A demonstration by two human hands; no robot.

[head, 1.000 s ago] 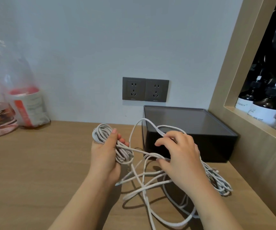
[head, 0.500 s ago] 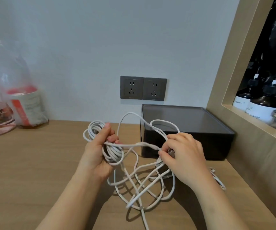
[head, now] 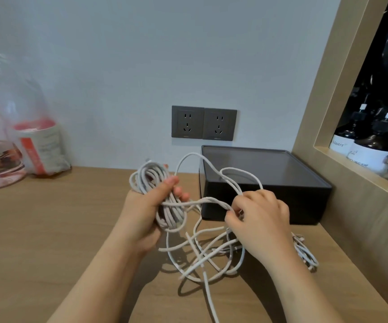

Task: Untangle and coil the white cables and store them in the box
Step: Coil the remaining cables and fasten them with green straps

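In the head view the left hand (head: 145, 213) is clenched round a part-wound coil (head: 151, 178) of white cable, and the right hand (head: 262, 220), at three o'clock from it, pinches the strand (head: 207, 201) leading off. The loose tangle (head: 202, 257) trails onto the table (head: 48, 229) at six o'clock, the box (head: 309, 206) at one o'clock; best to free each crossing before winding, keeping loops even.

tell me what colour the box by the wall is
Black box, clearest in the head view.
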